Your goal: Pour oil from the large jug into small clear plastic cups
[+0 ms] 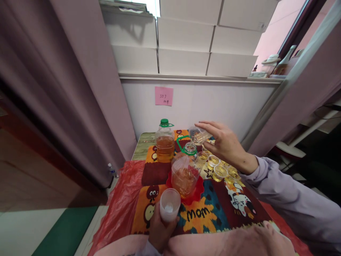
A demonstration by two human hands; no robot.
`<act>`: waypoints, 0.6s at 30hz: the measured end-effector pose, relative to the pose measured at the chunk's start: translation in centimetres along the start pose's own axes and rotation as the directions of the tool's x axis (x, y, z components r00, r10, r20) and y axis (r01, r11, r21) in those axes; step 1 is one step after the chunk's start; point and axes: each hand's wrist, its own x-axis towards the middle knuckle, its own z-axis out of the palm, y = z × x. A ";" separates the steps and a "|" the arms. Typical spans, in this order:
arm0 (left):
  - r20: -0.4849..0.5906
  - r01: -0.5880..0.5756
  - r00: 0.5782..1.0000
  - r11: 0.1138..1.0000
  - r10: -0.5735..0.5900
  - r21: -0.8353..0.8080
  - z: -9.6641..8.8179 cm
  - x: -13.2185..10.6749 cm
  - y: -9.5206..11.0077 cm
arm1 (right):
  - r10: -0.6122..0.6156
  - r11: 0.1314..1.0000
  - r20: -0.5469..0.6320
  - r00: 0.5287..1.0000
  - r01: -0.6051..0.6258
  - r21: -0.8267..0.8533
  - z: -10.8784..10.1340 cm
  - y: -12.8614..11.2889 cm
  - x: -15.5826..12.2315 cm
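Observation:
My right hand grips a clear plastic cup, tipped on its side just above the uncapped mouth of a large clear jug. Amber liquid fills the lower part of this jug, which stands on a red scalloped dish. In front of the jug, my left hand is wrapped round a whitish translucent cup, its open top toward me and little visible inside. Close by my right wrist, several clear cups of yellow liquid are grouped together.
Behind stands a second jug of amber liquid with a green cap. A patterned cloth and red plastic sheet cover the table. White boxes line the ledge above. A small bottle is at the left.

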 end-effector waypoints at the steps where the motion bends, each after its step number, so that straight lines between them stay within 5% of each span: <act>1: 0.001 -0.002 1.000 1.000 0.002 -0.001 0.0 0.0 0.0 | -0.008 1.000 -0.001 1.000 0.008 -0.007 0.0 0.0 0.0; 18: 0.055 -0.054 0.997 0.998 0.052 0.035 -0.8 0.6 -1.1 | -0.276 0.949 0.054 0.960 0.281 -0.141 -0.2 -0.6 -0.1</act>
